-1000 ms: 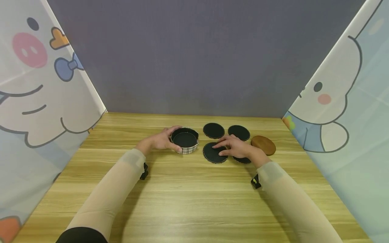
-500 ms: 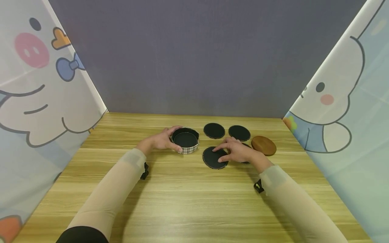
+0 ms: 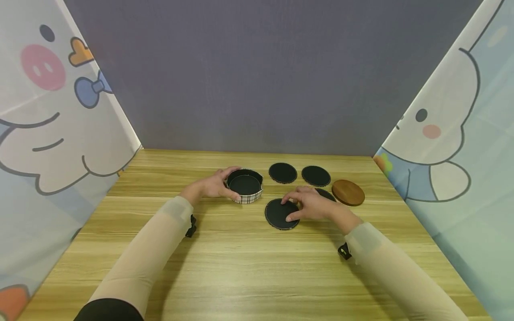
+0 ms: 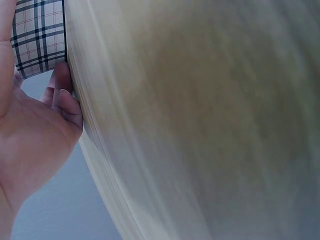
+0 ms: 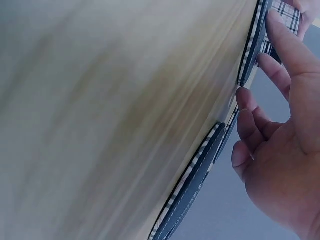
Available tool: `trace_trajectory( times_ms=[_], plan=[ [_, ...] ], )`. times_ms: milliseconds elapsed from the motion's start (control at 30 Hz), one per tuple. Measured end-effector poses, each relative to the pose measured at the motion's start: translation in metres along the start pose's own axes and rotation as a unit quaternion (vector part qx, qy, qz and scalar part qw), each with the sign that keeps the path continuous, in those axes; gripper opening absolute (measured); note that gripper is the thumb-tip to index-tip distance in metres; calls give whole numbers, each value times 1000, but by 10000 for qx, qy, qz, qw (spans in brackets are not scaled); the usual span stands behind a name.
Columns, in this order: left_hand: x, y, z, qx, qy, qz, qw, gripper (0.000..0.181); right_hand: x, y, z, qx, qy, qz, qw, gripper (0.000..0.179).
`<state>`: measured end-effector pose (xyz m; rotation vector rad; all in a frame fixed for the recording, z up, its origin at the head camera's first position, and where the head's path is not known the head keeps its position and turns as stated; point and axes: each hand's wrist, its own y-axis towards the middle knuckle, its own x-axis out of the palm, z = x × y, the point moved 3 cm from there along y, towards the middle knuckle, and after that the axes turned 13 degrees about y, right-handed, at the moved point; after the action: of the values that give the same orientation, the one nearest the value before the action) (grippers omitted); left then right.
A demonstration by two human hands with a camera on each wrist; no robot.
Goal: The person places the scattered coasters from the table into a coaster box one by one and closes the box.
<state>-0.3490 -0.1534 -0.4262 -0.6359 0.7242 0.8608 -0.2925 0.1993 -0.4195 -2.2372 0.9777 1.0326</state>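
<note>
My left hand (image 3: 214, 185) grips a round coaster holder (image 3: 250, 197) with black inside and plaid outside, thumb at the front, fingers behind. In the left wrist view its plaid wall (image 4: 41, 37) shows past the fingers. On the table, a black round coaster (image 3: 277, 218) lies under the thumb and fingertips of my right hand (image 3: 311, 204), which press on its top. The right wrist view shows this coaster (image 5: 254, 42) edge-on, with a plaid underside. Another black coaster (image 3: 326, 194) is partly hidden beneath the right hand.
Two more black coasters, the left one (image 3: 283, 172) and the right one (image 3: 316, 175), lie behind the right hand. A brown round disc (image 3: 348, 192) sits to their right. A grey panel (image 3: 257, 89) rises behind the wooden table (image 3: 241, 267); printed sheets (image 3: 44, 133) flank it.
My right hand has slid the front black coaster toward me and slightly left, baring more of the coaster behind the hand. The left hand and the holder stay in place.
</note>
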Motion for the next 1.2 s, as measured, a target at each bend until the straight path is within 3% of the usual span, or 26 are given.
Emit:
trace_trajectory(
  times_ms=[533,700,867,1200],
  plan=[
    [1,2,-3,-87,-80,-4,9999,125,5,-6,-6,-193,36,-95,9998,59],
    [1,4,-5,-70,-62,-9,10000,126,8,-6,-9,-431,99,-415,9982,72],
    [2,4,-6,-50,-32,-5,10000,125,11,-7,-12,-640,89,-624,9960,71],
    [2,2,-5,-71,-62,3,10000,124,13,-6,-13,-433,78,-625,9971,83]
  ],
)
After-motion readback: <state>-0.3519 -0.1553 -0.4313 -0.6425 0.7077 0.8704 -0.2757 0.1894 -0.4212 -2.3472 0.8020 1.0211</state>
